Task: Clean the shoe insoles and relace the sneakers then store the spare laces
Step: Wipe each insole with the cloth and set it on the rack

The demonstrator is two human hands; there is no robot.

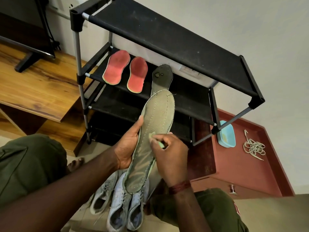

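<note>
My left hand (127, 144) grips a long olive-green insole (153, 131) by its left edge and holds it upright in front of me. My right hand (168, 156) pinches a small pale green brush or cloth (158, 141) against the insole's middle. On the second shelf of the rack lie two red insoles (125, 71) side by side. A dark grey-green insole (163, 77) lies just right of them, partly behind the held one. Three pale blue sneakers (120, 203) sit on the floor between my knees. A tangle of cream laces (254, 148) lies on the red cabinet.
A black fabric shoe rack (167, 36) with several shelves stands against the white wall. A light blue container (226, 133) sits on the red cabinet top (237, 173) beside the rack's right leg. A wooden table (33, 84) with a screen on a stand is at left.
</note>
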